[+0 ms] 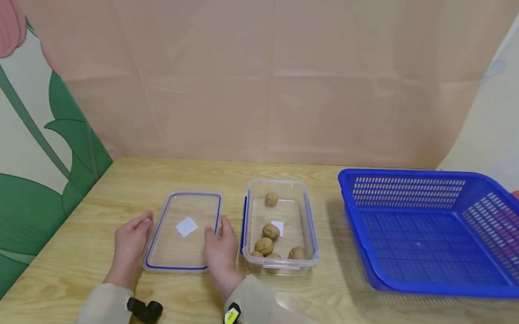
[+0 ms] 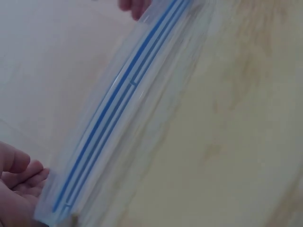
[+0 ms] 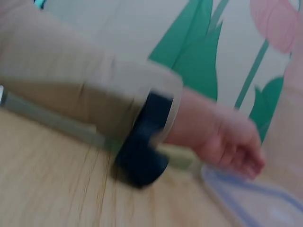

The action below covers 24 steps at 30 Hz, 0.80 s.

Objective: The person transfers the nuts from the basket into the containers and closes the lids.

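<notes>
A clear lid [image 1: 179,251] with a blue seal around its rim lies on the wooden table, a white square label [image 1: 186,226] at its middle. My left hand [image 1: 131,243] is just beside the lid's left edge, fingers loosely bent with nothing in them. At the right edge is my right hand [image 1: 222,256], thumb over the rim and forefinger outside it, set apart. To the right stands a clear box [image 1: 293,215] holding several walnuts [image 1: 270,232], most toward its near end. The left wrist view shows the lid's blue-sealed edge [image 2: 111,109] up close.
A large blue plastic basket [image 1: 421,245] with slotted sides stands right of the box on the wooden table [image 1: 310,315]. Behind is a pinkish-beige sheet [image 1: 268,78]. A wall with painted flowers [image 1: 13,199] borders the left side.
</notes>
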Each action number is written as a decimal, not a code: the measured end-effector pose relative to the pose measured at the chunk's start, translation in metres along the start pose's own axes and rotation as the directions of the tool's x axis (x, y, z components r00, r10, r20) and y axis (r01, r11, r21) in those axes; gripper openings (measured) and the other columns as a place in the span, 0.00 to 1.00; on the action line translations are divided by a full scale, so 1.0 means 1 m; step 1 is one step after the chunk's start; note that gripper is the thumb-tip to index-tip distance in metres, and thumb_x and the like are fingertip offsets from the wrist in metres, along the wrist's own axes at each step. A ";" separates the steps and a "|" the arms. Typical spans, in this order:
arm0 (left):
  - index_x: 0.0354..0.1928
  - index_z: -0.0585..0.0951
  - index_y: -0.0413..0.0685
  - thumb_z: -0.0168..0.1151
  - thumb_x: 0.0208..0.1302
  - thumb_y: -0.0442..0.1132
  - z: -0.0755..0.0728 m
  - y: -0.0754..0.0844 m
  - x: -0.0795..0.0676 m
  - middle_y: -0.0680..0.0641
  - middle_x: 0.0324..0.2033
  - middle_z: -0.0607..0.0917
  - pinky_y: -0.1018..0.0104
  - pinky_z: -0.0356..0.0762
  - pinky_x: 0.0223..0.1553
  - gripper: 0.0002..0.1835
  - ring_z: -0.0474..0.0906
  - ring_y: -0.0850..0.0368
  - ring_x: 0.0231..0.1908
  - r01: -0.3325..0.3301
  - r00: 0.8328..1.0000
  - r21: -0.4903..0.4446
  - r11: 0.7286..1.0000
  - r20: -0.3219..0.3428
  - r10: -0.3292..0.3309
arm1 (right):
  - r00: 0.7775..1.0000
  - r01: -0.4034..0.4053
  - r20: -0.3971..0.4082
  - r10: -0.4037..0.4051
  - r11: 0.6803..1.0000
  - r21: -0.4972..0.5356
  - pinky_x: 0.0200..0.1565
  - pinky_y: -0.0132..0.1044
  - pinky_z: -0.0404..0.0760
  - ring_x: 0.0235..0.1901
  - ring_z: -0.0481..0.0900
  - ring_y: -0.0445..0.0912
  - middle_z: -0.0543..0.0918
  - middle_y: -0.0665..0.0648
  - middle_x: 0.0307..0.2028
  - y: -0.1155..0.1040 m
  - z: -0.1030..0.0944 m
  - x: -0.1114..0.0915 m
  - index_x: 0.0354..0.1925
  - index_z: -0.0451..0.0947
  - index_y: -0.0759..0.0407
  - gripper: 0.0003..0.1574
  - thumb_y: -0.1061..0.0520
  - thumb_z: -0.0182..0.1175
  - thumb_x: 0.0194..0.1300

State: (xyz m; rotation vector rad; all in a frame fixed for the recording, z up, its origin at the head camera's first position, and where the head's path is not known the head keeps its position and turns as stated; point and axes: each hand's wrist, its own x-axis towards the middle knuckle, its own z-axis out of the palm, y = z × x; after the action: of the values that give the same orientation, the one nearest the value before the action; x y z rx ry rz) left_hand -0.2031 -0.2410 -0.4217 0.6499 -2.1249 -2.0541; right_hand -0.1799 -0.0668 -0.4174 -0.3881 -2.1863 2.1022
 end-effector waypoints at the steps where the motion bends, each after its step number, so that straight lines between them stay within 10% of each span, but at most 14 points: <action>1: 0.64 0.64 0.38 0.45 0.70 0.34 0.000 -0.002 0.000 0.41 0.65 0.66 0.66 0.65 0.63 0.22 0.63 0.51 0.64 0.004 1.000 -0.002 1.000 0.010 -0.004 | 1.000 0.007 -0.022 -0.007 1.000 0.003 0.63 0.50 0.66 0.62 0.65 0.59 0.67 0.67 0.63 0.006 0.002 0.002 0.64 0.63 0.65 0.31 0.59 0.52 0.64; 13: 0.68 0.50 0.40 0.40 0.70 0.30 -0.016 -0.003 0.005 0.46 0.70 0.52 0.76 0.55 0.66 0.27 0.53 0.59 0.68 0.198 0.955 -0.156 0.968 0.253 -0.155 | 0.994 0.006 -0.110 -0.003 1.000 0.027 0.58 0.49 0.73 0.56 0.73 0.55 0.78 0.63 0.53 0.021 0.013 0.016 0.55 0.74 0.66 0.20 0.62 0.48 0.66; 18: 0.68 0.55 0.45 0.46 0.69 0.33 -0.015 -0.002 0.000 0.48 0.69 0.57 0.81 0.64 0.59 0.27 0.66 0.70 0.55 0.260 0.953 -0.166 0.951 0.200 -0.226 | 0.992 -0.049 -0.117 0.056 0.997 0.065 0.56 0.47 0.75 0.52 0.75 0.53 0.80 0.62 0.50 0.014 0.012 0.018 0.51 0.76 0.66 0.18 0.65 0.48 0.65; 24: 0.69 0.52 0.48 0.45 0.69 0.31 -0.021 0.005 -0.012 0.51 0.70 0.53 0.82 0.62 0.60 0.29 0.59 0.69 0.63 0.317 0.943 -0.275 0.908 0.193 -0.271 | 0.996 -0.057 -0.066 0.066 0.991 0.120 0.53 0.45 0.76 0.48 0.75 0.51 0.80 0.61 0.46 -0.004 0.011 0.009 0.48 0.76 0.67 0.16 0.67 0.47 0.64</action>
State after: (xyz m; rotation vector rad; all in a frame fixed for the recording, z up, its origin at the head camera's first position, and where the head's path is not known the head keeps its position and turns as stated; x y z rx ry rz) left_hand -0.1854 -0.2562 -0.4123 0.8358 -1.8082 -2.5991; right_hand -0.1919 -0.0752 -0.4155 -0.5164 -2.0255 2.2015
